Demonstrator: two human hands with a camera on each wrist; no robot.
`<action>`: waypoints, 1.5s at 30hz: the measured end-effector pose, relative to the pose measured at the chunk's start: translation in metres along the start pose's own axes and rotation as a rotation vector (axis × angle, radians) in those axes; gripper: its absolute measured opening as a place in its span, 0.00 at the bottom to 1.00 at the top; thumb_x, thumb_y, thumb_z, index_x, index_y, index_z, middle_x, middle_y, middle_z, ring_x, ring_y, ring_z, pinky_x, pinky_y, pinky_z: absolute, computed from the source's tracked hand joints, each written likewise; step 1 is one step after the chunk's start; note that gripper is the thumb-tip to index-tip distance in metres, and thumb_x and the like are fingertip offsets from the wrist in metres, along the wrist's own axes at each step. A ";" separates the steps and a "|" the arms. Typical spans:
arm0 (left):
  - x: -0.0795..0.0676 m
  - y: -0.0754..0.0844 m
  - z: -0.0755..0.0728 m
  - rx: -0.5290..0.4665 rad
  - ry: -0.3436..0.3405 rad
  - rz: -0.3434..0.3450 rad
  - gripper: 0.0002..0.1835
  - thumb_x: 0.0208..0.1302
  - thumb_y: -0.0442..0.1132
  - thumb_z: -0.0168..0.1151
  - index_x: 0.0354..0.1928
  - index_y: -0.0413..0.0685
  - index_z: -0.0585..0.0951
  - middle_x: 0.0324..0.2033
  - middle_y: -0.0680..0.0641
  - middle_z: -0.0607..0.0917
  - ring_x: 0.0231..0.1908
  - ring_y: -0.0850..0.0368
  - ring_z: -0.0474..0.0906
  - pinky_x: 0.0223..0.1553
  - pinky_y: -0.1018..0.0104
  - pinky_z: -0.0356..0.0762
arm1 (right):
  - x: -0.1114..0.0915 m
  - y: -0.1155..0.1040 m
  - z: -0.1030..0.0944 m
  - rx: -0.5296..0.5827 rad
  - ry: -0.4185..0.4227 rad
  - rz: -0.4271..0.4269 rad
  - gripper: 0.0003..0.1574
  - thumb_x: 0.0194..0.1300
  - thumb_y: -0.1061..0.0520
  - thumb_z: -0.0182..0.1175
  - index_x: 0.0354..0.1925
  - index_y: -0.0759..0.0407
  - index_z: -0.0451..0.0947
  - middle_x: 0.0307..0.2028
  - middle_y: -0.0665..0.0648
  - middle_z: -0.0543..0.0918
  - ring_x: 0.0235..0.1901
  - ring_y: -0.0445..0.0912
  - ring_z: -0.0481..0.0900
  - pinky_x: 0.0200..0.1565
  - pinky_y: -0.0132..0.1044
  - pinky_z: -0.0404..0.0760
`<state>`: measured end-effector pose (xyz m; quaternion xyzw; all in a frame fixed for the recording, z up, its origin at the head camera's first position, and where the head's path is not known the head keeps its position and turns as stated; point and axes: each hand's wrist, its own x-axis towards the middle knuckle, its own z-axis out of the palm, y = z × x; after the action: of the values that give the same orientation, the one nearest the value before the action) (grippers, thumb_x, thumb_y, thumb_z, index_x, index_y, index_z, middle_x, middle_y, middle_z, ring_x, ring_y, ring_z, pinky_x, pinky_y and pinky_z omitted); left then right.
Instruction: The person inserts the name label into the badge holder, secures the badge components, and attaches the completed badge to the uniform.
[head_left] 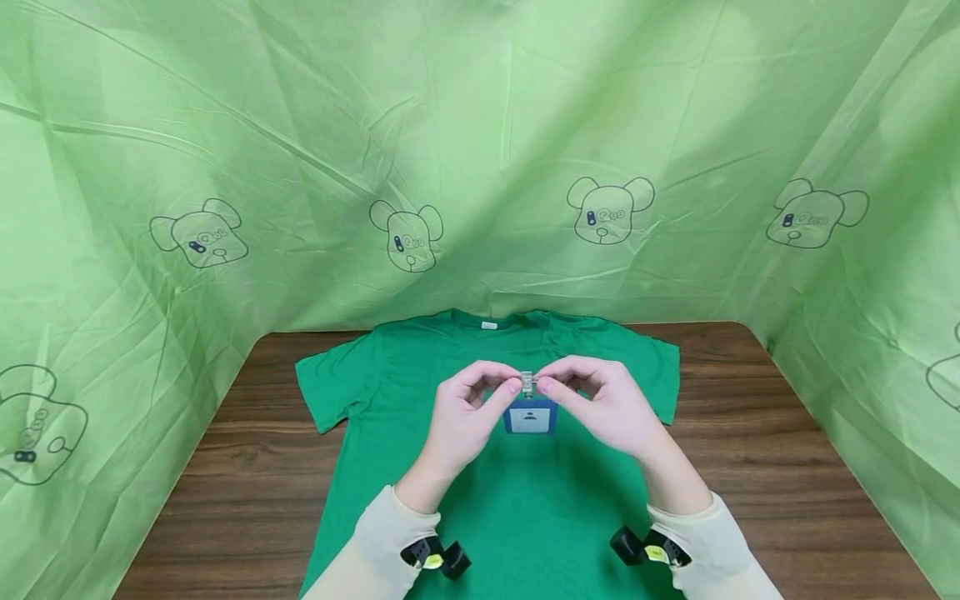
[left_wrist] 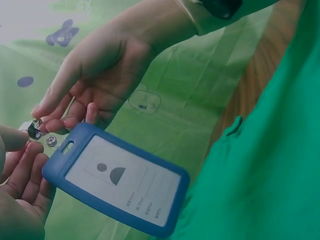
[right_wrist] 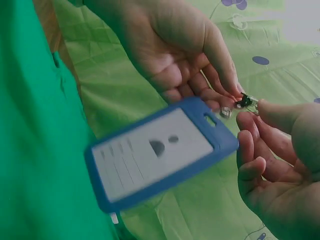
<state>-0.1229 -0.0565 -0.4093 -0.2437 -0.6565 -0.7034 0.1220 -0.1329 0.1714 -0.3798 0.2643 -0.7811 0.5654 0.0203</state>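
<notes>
A blue-framed ID badge holder (head_left: 530, 418) hangs from a small metal badge clip (head_left: 527, 382) above the spread green T-shirt (head_left: 510, 517). My left hand (head_left: 467, 410) pinches the clip's left side between thumb and forefinger. From the right, my right hand (head_left: 604, 405) pinches the same clip. A round metal snap (left_wrist: 51, 141) shows below the clip in the left wrist view, close to the holder's slot. The white card (right_wrist: 155, 152) inside carries a grey person icon and printed lines. Fingertips partly cover the clip in both wrist views.
The T-shirt lies on a dark wooden table (head_left: 251, 467), collar at the far edge. Green sheeting (head_left: 480, 150) printed with bear-head outlines stands behind and at both sides. Each wrist bears a strapped black device (head_left: 442, 557).
</notes>
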 end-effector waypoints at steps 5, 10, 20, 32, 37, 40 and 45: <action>-0.001 -0.003 0.001 0.001 -0.002 0.047 0.06 0.76 0.28 0.68 0.50 0.36 0.88 0.48 0.37 0.90 0.52 0.48 0.87 0.59 0.58 0.86 | 0.000 -0.002 0.002 0.000 0.044 0.019 0.08 0.77 0.62 0.69 0.50 0.55 0.92 0.44 0.50 0.93 0.39 0.58 0.87 0.36 0.37 0.85; -0.002 -0.003 0.001 0.000 -0.008 0.053 0.08 0.78 0.30 0.67 0.53 0.36 0.88 0.51 0.38 0.90 0.55 0.46 0.87 0.61 0.54 0.86 | 0.000 -0.004 0.003 -0.030 0.083 0.012 0.08 0.75 0.62 0.70 0.48 0.54 0.93 0.43 0.49 0.93 0.35 0.51 0.85 0.33 0.36 0.83; -0.004 0.000 0.003 0.006 -0.028 0.031 0.09 0.78 0.29 0.65 0.54 0.35 0.88 0.51 0.38 0.90 0.54 0.49 0.88 0.60 0.53 0.87 | -0.001 -0.005 0.009 -0.080 0.141 0.019 0.06 0.75 0.61 0.71 0.45 0.52 0.93 0.39 0.47 0.92 0.29 0.47 0.78 0.29 0.37 0.77; -0.005 0.000 0.005 0.004 0.007 0.019 0.08 0.79 0.29 0.65 0.53 0.35 0.88 0.49 0.38 0.91 0.51 0.51 0.89 0.58 0.59 0.88 | 0.001 -0.005 0.017 -0.061 0.208 -0.011 0.06 0.71 0.63 0.74 0.44 0.53 0.92 0.37 0.47 0.93 0.31 0.45 0.81 0.31 0.34 0.80; -0.006 0.000 0.005 0.010 0.005 0.038 0.08 0.79 0.29 0.65 0.52 0.34 0.88 0.49 0.37 0.91 0.51 0.50 0.89 0.57 0.60 0.88 | 0.001 -0.006 0.017 -0.048 0.204 -0.003 0.06 0.71 0.63 0.74 0.44 0.54 0.92 0.38 0.48 0.93 0.31 0.45 0.82 0.32 0.34 0.82; -0.006 -0.001 0.006 0.016 0.012 0.050 0.07 0.79 0.28 0.65 0.52 0.34 0.88 0.49 0.37 0.91 0.50 0.50 0.89 0.56 0.61 0.88 | 0.001 -0.007 0.018 -0.043 0.204 0.002 0.06 0.71 0.63 0.74 0.44 0.55 0.92 0.38 0.49 0.93 0.32 0.46 0.83 0.33 0.33 0.83; -0.007 -0.003 0.006 0.026 0.016 0.052 0.07 0.78 0.28 0.64 0.52 0.35 0.88 0.49 0.38 0.91 0.49 0.48 0.89 0.56 0.61 0.88 | 0.001 -0.006 0.020 -0.051 0.207 0.002 0.06 0.71 0.63 0.75 0.44 0.55 0.92 0.37 0.48 0.93 0.32 0.46 0.83 0.34 0.36 0.83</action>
<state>-0.1172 -0.0516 -0.4151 -0.2532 -0.6580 -0.6935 0.1486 -0.1258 0.1524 -0.3816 0.2028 -0.7893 0.5695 0.1071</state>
